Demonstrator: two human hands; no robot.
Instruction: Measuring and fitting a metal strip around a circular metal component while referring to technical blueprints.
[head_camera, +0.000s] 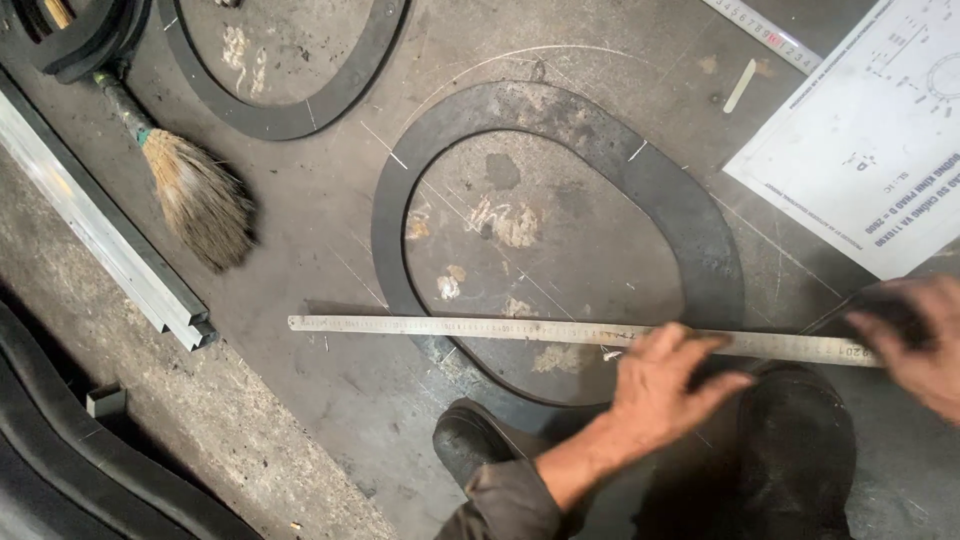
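The step in hand looks like measuring or marking across the dark oval ring (560, 240), which lies flat on the scuffed steel plate (330, 230). A long steel ruler (480, 326) lies across the ring's lower part, running from beyond the ring's left edge to well past its right edge. The left hand (665, 385) rests on the ruler just below the ring's lower right curve, fingers spread and pressing down, not clenched. The right hand (915, 340) closes around a thin dark tool at the ruler's far end, right of the ring; the grip is blurred. The next move seems to call for keeping the ruler steady against sliding. Two dark boots (795, 450) stand just below the ring. Left of the ring lie a brush (195, 190) and metal bars (100, 235); a paper drawing (870, 150) lies to its upper right, leaving bare plate between.
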